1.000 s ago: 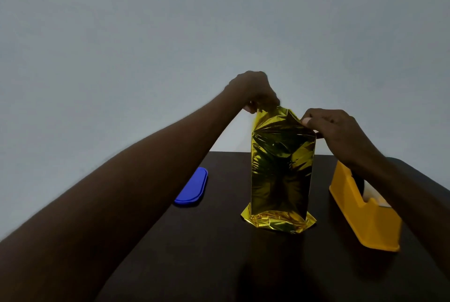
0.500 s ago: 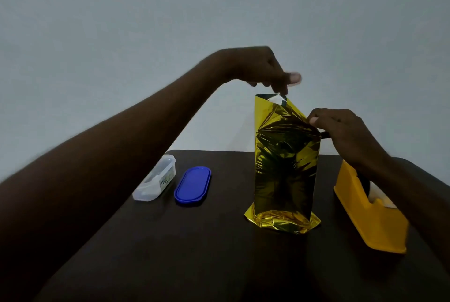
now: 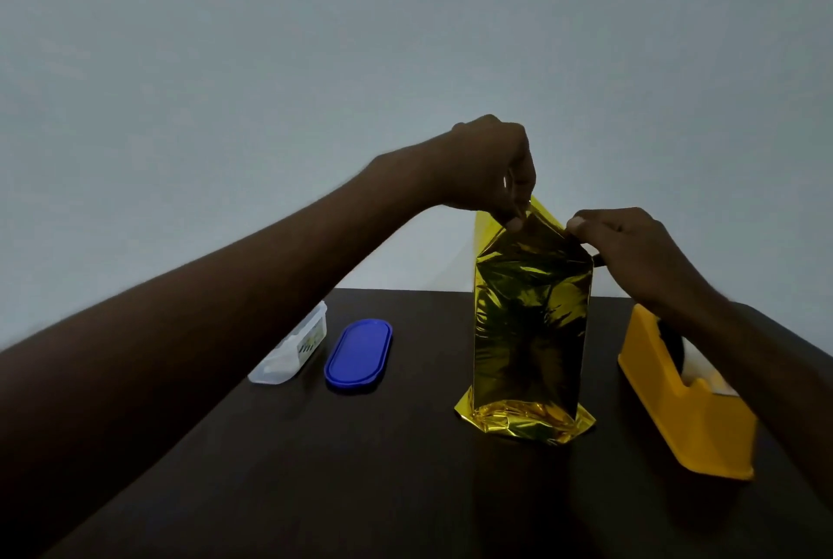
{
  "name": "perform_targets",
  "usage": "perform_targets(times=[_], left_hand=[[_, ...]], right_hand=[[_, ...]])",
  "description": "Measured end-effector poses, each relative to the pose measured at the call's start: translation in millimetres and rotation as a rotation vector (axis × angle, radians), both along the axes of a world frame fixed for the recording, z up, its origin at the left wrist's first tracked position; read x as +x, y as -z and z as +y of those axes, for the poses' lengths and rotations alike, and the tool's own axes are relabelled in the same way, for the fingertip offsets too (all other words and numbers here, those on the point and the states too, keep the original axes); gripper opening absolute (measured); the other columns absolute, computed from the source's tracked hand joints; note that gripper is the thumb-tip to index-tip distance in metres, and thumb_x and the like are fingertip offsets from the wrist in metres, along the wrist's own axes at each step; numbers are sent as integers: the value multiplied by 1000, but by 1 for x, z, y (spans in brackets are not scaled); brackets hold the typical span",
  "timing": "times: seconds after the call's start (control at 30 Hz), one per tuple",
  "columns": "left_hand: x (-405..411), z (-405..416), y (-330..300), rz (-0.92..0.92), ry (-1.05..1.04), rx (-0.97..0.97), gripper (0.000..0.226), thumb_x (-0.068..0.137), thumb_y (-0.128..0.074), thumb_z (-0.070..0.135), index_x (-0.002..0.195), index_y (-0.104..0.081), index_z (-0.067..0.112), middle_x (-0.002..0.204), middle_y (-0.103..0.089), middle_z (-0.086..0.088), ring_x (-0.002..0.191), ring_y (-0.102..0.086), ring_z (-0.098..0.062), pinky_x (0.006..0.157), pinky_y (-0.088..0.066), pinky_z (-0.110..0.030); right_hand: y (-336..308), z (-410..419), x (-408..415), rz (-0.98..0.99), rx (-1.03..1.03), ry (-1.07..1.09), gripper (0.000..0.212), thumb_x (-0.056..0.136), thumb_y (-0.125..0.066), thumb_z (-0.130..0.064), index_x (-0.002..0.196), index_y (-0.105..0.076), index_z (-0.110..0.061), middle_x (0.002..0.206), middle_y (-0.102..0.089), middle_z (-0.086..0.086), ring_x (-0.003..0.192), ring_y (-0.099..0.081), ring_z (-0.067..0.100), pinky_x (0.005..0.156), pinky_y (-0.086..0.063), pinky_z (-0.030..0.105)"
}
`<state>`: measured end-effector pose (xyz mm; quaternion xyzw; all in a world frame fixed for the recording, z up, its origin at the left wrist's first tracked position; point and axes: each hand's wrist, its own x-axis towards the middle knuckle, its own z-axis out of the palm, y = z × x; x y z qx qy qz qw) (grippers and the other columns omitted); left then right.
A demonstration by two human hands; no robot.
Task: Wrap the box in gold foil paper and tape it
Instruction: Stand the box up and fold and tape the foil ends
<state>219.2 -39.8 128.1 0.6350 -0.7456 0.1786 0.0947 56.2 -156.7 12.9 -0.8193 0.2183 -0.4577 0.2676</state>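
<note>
The left hand [image 3: 491, 170] has come back down from above the upright foil-wrapped box [image 3: 532, 324] and now pinches its top flap; half a second ago it hovered clear. The right hand [image 3: 631, 252] still grips the box's upper right corner. Top fold underway, I judge; the tape dispenser [image 3: 685, 405] right of the box waits.

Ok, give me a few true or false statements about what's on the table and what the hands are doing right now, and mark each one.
1. The foil-wrapped box stands upright on the table. True.
2. The blue lid sits on the clear container. False: it lies beside it on the table.
3. The left hand pinches the foil at the top. True.
4. The yellow tape dispenser is left of the box. False: it is to the right.
5. The right hand holds the dispenser. False: it grips the foil's top right edge.
</note>
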Motion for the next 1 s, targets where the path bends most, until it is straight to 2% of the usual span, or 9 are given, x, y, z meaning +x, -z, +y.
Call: perform_targets(times=[0.1,0.2,0.3,0.4,0.57,0.73,0.8,0.87,1.0], left_hand=[[-4,4,-1,5,51,-38,16,73,-82,34,86,-77,26,90,-70,12,94,-58,-4,85,-46,-25],[1,15,-9,144,114,-141,10,80,-76,28,87,-78,22,86,-74,10,88,-64,0,75,-42,-5],[25,14,-4,222,-29,-303,13,83,-72,26,87,-77,15,78,-71,6,74,-63,-5,78,-49,-20],[58,7,24,369,-196,-171,11,83,-73,21,88,-77,11,70,-70,2,60,-64,-5,70,-55,-24],[68,-6,78,719,-130,-70,10,83,-74,16,88,-77,8,80,-74,-10,74,-71,-15,64,-58,-21],[61,-18,92,713,-66,-199,8,82,-75,15,86,-78,9,77,-74,-9,74,-71,-25,72,-61,-31],[60,-19,90,735,-50,-209,7,81,-75,14,85,-79,10,78,-74,-9,74,-71,-24,72,-60,-31],[57,-20,88,733,-33,-192,8,81,-76,17,85,-79,11,78,-75,-7,75,-70,-23,71,-60,-28],[53,-24,84,669,-30,-181,9,81,-77,21,86,-79,15,77,-74,2,66,-67,-15,60,-52,-14]], right_hand=[[-1,3,-1,4,-11,12,54,89,-43,-44,87,-66,5,90,-65,28,90,-62,41,85,-51,61],[-1,2,-2,6,-19,19,49,94,-47,-40,87,-67,5,91,-66,27,90,-63,39,85,-51,60],[-2,3,-1,0,-37,30,46,94,-48,-36,83,-66,5,87,-65,27,88,-62,39,83,-52,58],[-6,6,2,20,-57,39,45,91,-49,-36,75,-65,2,75,-61,23,77,-59,37,76,-52,49],[-6,4,4,42,-68,90,40,97,-53,-21,60,-58,-10,53,-48,-2,56,-46,14,62,-37,30],[-4,3,0,57,-89,83,35,97,-55,-22,64,-62,-15,59,-55,0,55,-50,4,61,-40,28],[-3,2,-2,53,-83,49,33,98,-55,-22,67,-65,-16,65,-59,5,66,-58,12,69,-47,35],[-3,1,-2,45,-80,35,31,98,-55,-22,71,-67,-14,69,-62,9,74,-61,26,75,-52,43],[-2,4,-1,42,-85,15,29,94,-56,-29,71,-66,-14,70,-62,12,72,-60,27,77,-52,45]])
